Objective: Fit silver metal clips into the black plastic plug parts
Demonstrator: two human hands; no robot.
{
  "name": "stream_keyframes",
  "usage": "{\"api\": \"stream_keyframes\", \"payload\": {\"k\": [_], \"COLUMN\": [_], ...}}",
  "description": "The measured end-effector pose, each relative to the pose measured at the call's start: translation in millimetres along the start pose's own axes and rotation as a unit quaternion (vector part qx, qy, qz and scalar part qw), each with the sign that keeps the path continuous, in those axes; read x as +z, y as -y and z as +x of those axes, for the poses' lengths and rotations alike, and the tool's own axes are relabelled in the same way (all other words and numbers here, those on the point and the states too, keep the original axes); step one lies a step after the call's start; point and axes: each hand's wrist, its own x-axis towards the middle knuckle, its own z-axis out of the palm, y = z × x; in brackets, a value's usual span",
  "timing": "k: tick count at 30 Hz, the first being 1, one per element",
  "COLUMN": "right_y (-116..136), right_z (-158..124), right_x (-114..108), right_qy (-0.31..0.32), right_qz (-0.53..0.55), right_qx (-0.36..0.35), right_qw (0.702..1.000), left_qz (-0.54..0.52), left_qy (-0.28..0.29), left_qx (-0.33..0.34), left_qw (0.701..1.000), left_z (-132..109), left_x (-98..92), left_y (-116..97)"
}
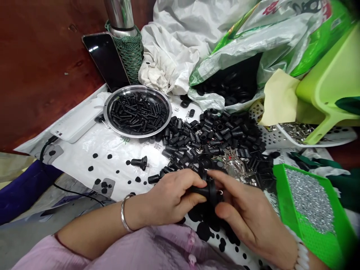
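Plastic seems to be the stuff of the black fitting (211,192), which would make it light, stiff and hard to crush, though a smooth finish might let it turn between the fingers. It sits in front of the person's body, lifted at the near edge of a pile of black parts (222,129). The left hand (171,195) has its narrow barrel pinched between thumb and index finger, the other fingers curled beneath; that barrel looks like the sound place to hold, since it leaves the broad collar free. The right hand (247,213) curves around the collar end, thumb and index finger parted — whether its fingertips press on the fitting cannot be told. A small bright metal bit (221,192) shows at that end; it is probably the part most easily bent, and best kept clear of a hard grip.

The fitting's long axis runs roughly crosswise to the person, nearly level, with the barrel toward the left hand and the collar facing the right palm. A loose fitting (140,162) of similar form lies on the white sheet (77,154), also sideways — barrel to the left, collar to the right. Beyond it stands a steel bowl (106,117) of ribbed black pieces (137,114); near the right forearm, a green tray (283,198) holds small silvery pieces (312,198).
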Motion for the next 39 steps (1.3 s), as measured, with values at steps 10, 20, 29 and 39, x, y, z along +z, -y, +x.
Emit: {"api": "stream_keyframes", "payload": {"k": [10, 20, 29, 39], "right_y": [-6, 7, -51, -91], "right_z": [-7, -2, -14, -14], "right_x": [14, 11, -25, -25], "right_qy": [-0.060, 0.002, -0.152, 0.110], "right_qz": [-0.002, 0.237, 0.031, -0.257], "right_qx": [-0.062, 0.059, 0.227, 0.278], "right_qw": [0.996, 0.970, 0.962, 0.919], "left_qz": [0.010, 0.041, 0.275, 0.322], "left_qy": [0.002, 0.000, -0.156, -0.145], "left_qx": [-0.051, 0.008, -0.078, -0.078], "left_qw": [0.999, 0.999, 0.945, 0.932], "left_z": [-2, -8, -33, -23], "left_x": [-4.7, -18.4, -67.4, -69.6], "left_y": [-4, -6, 22, 32]}}
